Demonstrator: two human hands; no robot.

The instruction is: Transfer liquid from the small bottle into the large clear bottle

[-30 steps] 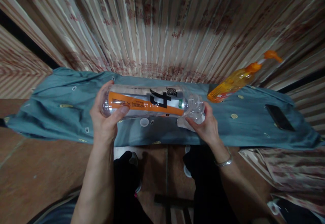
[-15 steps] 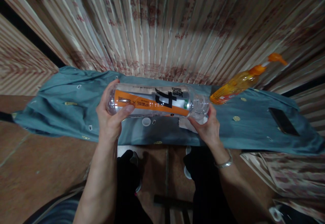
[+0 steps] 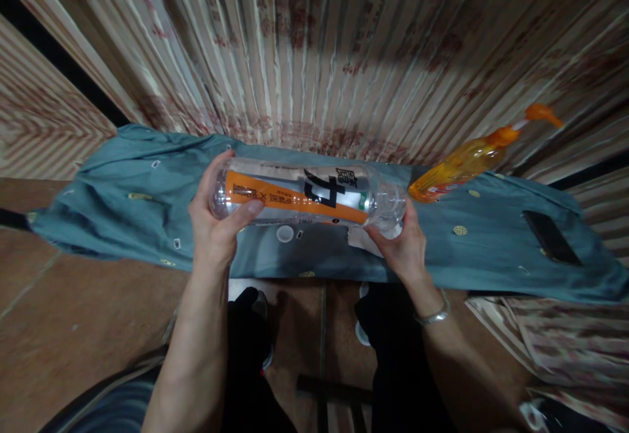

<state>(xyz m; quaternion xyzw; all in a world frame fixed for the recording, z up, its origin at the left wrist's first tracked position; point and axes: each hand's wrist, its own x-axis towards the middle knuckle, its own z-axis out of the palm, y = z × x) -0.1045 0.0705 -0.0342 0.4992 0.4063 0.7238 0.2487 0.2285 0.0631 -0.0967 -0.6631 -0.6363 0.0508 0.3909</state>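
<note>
A clear plastic bottle (image 3: 295, 190) with an orange and silver label lies sideways between my hands, above the green cloth. My left hand (image 3: 216, 217) is wrapped round its base end, thumb across the label. At the narrower neck end, my right hand (image 3: 403, 240) grips with thumb and fingers; a bracelet circles that wrist. Beneath the bottle, a small clear round cap-like disc (image 3: 285, 234) rests on the cloth. Partly hidden behind the right hand and the neck is a piece of white paper or tissue (image 3: 362, 240).
The green cloth (image 3: 122, 204) covers a long narrow table. An amber bottle with an orange pump top (image 3: 462, 164) stands at the right, and a dark phone (image 3: 551, 236) lies further right. A striped curtain (image 3: 304, 59) hangs behind. Below are my legs and the tiled floor (image 3: 88, 328).
Both hands keep their hold on the bottle, which looks slightly turned about its length, the label lettering having shifted a little. The whole view has moved very slightly.
</note>
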